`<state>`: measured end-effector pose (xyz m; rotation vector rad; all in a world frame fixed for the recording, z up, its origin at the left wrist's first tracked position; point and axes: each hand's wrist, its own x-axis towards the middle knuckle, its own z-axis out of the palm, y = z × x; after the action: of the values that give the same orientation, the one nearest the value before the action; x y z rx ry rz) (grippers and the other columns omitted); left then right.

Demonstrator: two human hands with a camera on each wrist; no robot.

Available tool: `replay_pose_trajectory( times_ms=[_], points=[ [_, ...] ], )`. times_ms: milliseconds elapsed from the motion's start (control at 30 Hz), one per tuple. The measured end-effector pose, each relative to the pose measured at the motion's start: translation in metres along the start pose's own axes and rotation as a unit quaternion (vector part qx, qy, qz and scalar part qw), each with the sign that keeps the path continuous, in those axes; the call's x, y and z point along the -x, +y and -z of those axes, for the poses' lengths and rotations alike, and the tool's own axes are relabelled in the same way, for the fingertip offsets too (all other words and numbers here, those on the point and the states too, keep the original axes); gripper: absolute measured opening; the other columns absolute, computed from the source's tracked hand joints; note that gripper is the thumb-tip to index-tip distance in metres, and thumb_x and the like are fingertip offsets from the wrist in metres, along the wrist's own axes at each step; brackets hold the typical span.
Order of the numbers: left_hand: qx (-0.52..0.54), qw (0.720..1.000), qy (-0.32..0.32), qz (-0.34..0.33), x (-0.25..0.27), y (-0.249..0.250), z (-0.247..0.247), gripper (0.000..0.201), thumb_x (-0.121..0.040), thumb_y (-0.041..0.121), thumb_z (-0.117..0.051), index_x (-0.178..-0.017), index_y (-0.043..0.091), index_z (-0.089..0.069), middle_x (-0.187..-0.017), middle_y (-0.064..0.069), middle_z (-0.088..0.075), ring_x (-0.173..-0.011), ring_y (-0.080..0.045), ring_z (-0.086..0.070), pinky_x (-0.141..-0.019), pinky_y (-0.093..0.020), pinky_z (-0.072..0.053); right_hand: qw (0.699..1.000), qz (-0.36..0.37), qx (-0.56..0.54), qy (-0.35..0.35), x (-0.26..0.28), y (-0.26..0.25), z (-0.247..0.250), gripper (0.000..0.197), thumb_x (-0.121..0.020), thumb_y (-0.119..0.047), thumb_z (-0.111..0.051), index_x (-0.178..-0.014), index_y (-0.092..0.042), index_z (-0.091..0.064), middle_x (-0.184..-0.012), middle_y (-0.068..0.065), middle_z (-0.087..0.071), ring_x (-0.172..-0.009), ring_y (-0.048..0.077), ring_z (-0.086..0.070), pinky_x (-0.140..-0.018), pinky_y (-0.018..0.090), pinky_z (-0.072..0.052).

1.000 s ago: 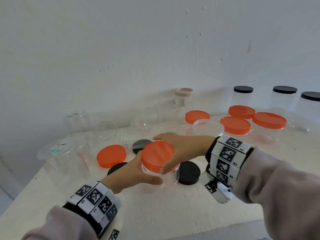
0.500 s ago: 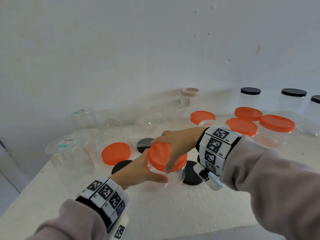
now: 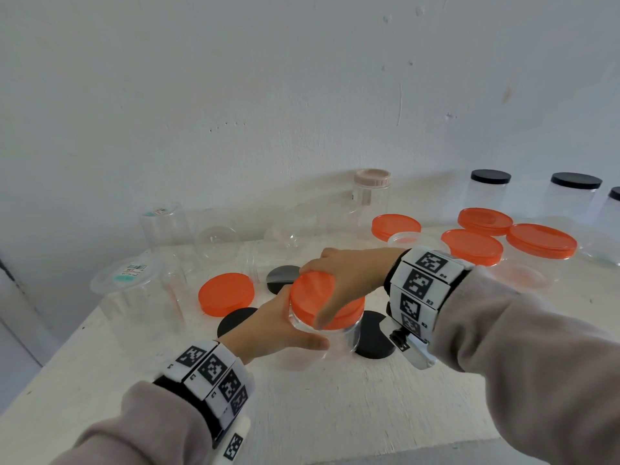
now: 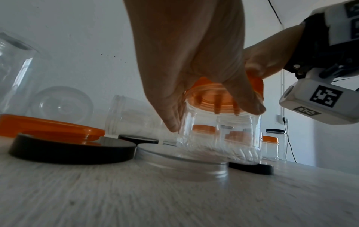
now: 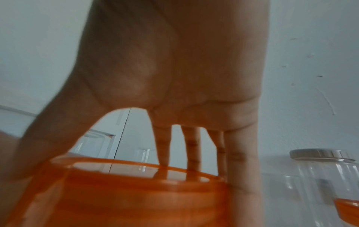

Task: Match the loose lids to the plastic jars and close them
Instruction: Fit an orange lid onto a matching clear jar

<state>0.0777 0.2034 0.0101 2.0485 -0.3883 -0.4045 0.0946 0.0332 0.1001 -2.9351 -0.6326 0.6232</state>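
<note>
A short clear plastic jar (image 3: 339, 337) (image 4: 217, 135) stands near the middle of the white table (image 3: 335, 414). An orange lid (image 3: 318, 293) (image 5: 136, 192) sits on its mouth. My left hand (image 3: 278, 327) (image 4: 194, 76) grips the jar's body from the left, thumb in front. From the right, my right hand (image 3: 339, 280) (image 5: 174, 92) grips the lid, fingers over its far rim and thumb on the near side. A loose orange lid (image 3: 225, 294) lies to the left, with black lids (image 3: 283, 279) (image 3: 374, 337) around the jar.
Open clear jars (image 3: 141, 297) crowd the left and back by the wall. Orange-lidded jars (image 3: 540, 241) and black-lidded jars (image 3: 489, 189) stand at the right rear. A clear flat lid (image 4: 182, 162) lies beside the held jar. The table's front edge (image 3: 402, 454) is near.
My right hand has turned on the orange lid, its wrist swinging nearer and fingers wrapping further round the rim. The left hand keeps holding the jar in place.
</note>
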Motion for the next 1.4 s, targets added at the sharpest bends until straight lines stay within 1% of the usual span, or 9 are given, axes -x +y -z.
replay_pose_trajectory(
  times_ms=[133, 233, 333, 467, 700, 800, 933, 1233, 1400],
  points=[
    [-0.027, 0.999, 0.022, 0.013, 0.000, 0.001, -0.002, 0.106, -0.063, 0.035, -0.089, -0.147, 0.030, -0.025, -0.136, 0.013, -0.050, -0.124, -0.009, -0.049, -0.106, -0.033, -0.042, 0.999, -0.035, 0.008, 0.018, -0.001, -0.003, -0.008, 0.102, -0.062, -0.086, -0.057, -0.145, -0.037, -0.023, -0.138, -0.003, -0.032, -0.066, 0.007, -0.042, -0.075, 0.037, -0.042],
    [-0.034, 0.999, 0.027, 0.018, -0.001, 0.001, -0.003, 0.107, -0.062, 0.037, -0.089, -0.147, 0.030, -0.025, -0.135, 0.014, -0.050, -0.122, -0.009, -0.049, -0.104, -0.032, -0.043, 0.998, -0.050, 0.033, 0.002, 0.000, -0.004, -0.005, 0.106, -0.063, -0.086, -0.055, -0.148, -0.037, -0.017, -0.149, -0.001, -0.026, -0.108, 0.022, -0.053, -0.094, 0.043, -0.042],
    [-0.035, 0.999, 0.031, 0.018, -0.002, 0.002, -0.005, 0.108, -0.062, 0.033, -0.090, -0.147, 0.028, -0.025, -0.136, 0.012, -0.049, -0.123, -0.009, -0.049, -0.106, -0.034, -0.042, 1.000, -0.011, 0.023, -0.015, 0.004, -0.004, 0.005, 0.098, -0.070, -0.068, -0.067, -0.148, -0.043, -0.013, -0.151, -0.009, -0.021, -0.137, 0.025, -0.031, -0.106, 0.049, -0.034],
    [-0.038, 0.998, 0.034, 0.022, -0.003, 0.002, -0.006, 0.107, -0.061, 0.033, -0.090, -0.147, 0.025, -0.026, -0.137, 0.010, -0.049, -0.125, -0.011, -0.049, -0.108, -0.037, -0.041, 0.999, 0.022, 0.006, -0.036, 0.004, -0.002, 0.009, 0.088, -0.074, -0.050, -0.074, -0.145, -0.049, -0.022, -0.148, -0.013, -0.024, -0.137, 0.022, -0.029, -0.106, 0.046, -0.035],
    [-0.038, 0.999, 0.030, 0.020, -0.003, 0.003, -0.006, 0.105, -0.062, 0.035, -0.089, -0.146, 0.029, -0.026, -0.132, 0.015, -0.051, -0.118, -0.005, -0.050, -0.092, -0.020, -0.041, 0.998, -0.030, 0.055, 0.010, -0.003, -0.002, -0.003, 0.098, -0.067, -0.086, -0.051, -0.147, -0.038, -0.021, -0.144, -0.004, -0.029, -0.121, 0.027, -0.044, -0.098, 0.047, -0.040],
    [-0.031, 0.999, 0.027, 0.022, -0.004, 0.003, -0.007, 0.107, -0.062, 0.034, -0.090, -0.147, 0.028, -0.024, -0.135, 0.013, -0.050, -0.123, -0.008, -0.049, -0.101, -0.029, -0.042, 0.998, -0.022, 0.057, -0.002, -0.003, -0.001, -0.001, 0.100, -0.065, -0.084, -0.054, -0.147, -0.045, -0.013, -0.150, -0.006, -0.022, -0.136, 0.028, -0.031, -0.105, 0.051, -0.033],
    [-0.018, 0.999, 0.022, 0.021, -0.004, 0.003, -0.007, 0.110, -0.062, 0.029, -0.090, -0.148, 0.027, -0.022, -0.141, 0.009, -0.047, -0.128, -0.013, -0.047, -0.110, -0.041, -0.038, 0.999, 0.031, 0.021, -0.034, -0.001, -0.002, 0.006, 0.089, -0.073, -0.055, -0.071, -0.143, -0.056, -0.016, -0.147, -0.013, -0.023, -0.135, 0.025, -0.028, -0.102, 0.045, -0.034],
    [-0.026, 0.999, 0.021, 0.023, -0.004, 0.003, -0.007, 0.108, -0.063, 0.035, -0.089, -0.148, 0.029, -0.023, -0.136, 0.012, -0.050, -0.125, -0.010, -0.048, -0.105, -0.032, -0.041, 0.997, -0.031, 0.065, 0.037, -0.009, -0.005, -0.012, 0.089, -0.068, -0.088, -0.045, -0.143, -0.044, -0.025, -0.139, -0.003, -0.034, -0.129, 0.031, -0.034, -0.095, 0.054, -0.038],
    [-0.015, 0.999, 0.023, 0.017, -0.005, 0.002, -0.007, 0.108, -0.063, 0.030, -0.089, -0.148, 0.027, -0.022, -0.139, 0.010, -0.048, -0.127, -0.012, -0.048, -0.110, -0.039, -0.039, 0.999, 0.014, 0.035, -0.022, -0.003, -0.003, -0.003, 0.089, -0.072, -0.066, -0.064, -0.143, -0.055, -0.012, -0.148, -0.011, -0.022, -0.134, 0.026, -0.027, -0.102, 0.050, -0.034]
  ],
)
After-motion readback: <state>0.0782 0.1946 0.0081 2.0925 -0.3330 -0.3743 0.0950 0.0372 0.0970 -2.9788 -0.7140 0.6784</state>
